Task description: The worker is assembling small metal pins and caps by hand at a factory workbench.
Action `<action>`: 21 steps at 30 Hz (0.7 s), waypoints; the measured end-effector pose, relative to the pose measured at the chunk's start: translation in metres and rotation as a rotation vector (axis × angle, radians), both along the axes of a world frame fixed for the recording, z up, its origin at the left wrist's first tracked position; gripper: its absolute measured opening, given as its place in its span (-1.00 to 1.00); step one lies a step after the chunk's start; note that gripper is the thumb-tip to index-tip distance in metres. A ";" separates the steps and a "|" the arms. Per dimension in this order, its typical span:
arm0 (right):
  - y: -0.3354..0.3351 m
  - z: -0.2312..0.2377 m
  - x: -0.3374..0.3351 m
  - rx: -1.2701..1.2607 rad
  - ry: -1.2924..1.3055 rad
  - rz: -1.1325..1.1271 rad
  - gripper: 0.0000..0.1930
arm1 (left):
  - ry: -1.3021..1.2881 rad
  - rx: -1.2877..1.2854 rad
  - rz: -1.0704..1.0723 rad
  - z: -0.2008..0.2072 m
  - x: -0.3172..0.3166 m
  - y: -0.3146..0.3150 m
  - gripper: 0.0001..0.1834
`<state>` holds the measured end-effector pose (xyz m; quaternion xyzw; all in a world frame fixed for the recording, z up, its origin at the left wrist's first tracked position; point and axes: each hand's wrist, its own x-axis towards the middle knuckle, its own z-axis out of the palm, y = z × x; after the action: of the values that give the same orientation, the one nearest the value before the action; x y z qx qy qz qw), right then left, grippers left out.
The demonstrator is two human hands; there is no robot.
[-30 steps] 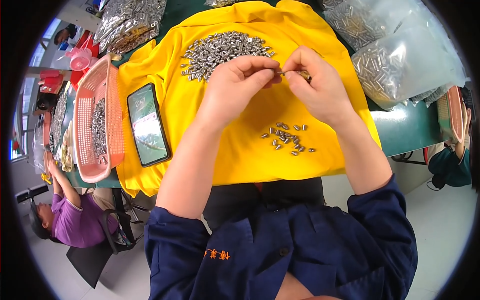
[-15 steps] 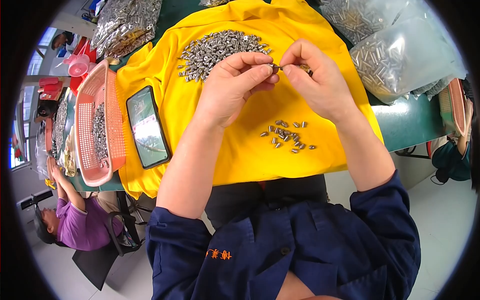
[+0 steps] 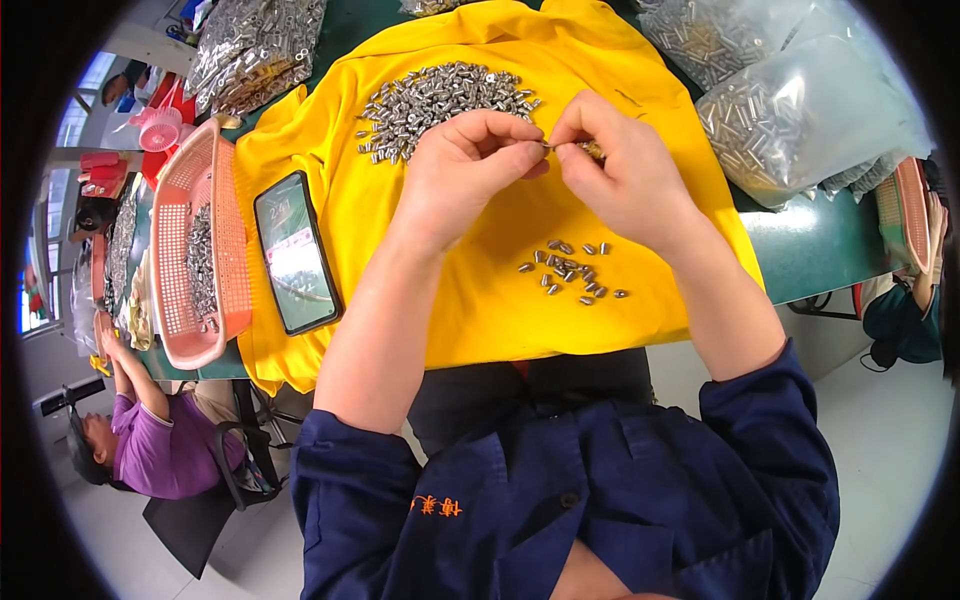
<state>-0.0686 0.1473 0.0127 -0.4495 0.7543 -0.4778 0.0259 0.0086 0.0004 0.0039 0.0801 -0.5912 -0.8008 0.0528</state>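
Note:
Above the yellow cloth point(image 3: 480, 330) my two hands meet fingertip to fingertip. My left hand point(image 3: 470, 170) is pinched on a small metal part point(image 3: 547, 147), mostly covered by the fingers. Close beside it, my right hand point(image 3: 625, 175) is closed too, thumb against forefinger; what it grips is too small to make out. Some brass-coloured bits point(image 3: 592, 150) show by its curled fingers. Behind my left hand lies a large heap of small silver metal parts point(image 3: 440, 100). Nearer to me, below the hands, is a smaller scattered group of similar parts point(image 3: 570, 270).
A phone point(image 3: 297, 252) lies left of the hands, beside a pink plastic basket point(image 3: 180, 270) holding metal parts. Clear bags of metal pieces stand at the back left point(image 3: 255, 50) and right point(image 3: 760, 130) on the green table point(image 3: 820, 245). A person in purple point(image 3: 170, 445) sits at left.
My fingertips have dropped slightly toward me, and the small metal part between them is more covered now. The heap and the scattered parts look unchanged.

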 end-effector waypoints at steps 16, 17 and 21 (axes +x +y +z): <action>0.008 0.006 -0.017 -0.280 -0.246 -0.138 -0.93 | 0.224 -1.600 -0.080 -0.004 -0.044 -0.012 -0.88; 0.008 0.007 -0.016 -0.282 -0.245 -0.136 -0.93 | 0.226 -1.648 -0.094 -0.008 -0.046 -0.015 -0.88; 0.006 0.005 -0.015 -0.277 -0.206 -0.119 -0.92 | 0.222 -1.635 -0.142 -0.004 -0.049 -0.018 -0.88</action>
<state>-0.0836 0.1533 0.0178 -0.3518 0.7001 -0.6212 0.0126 -0.0408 -0.0177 -0.0006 -0.1006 -0.9820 -0.1231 0.1018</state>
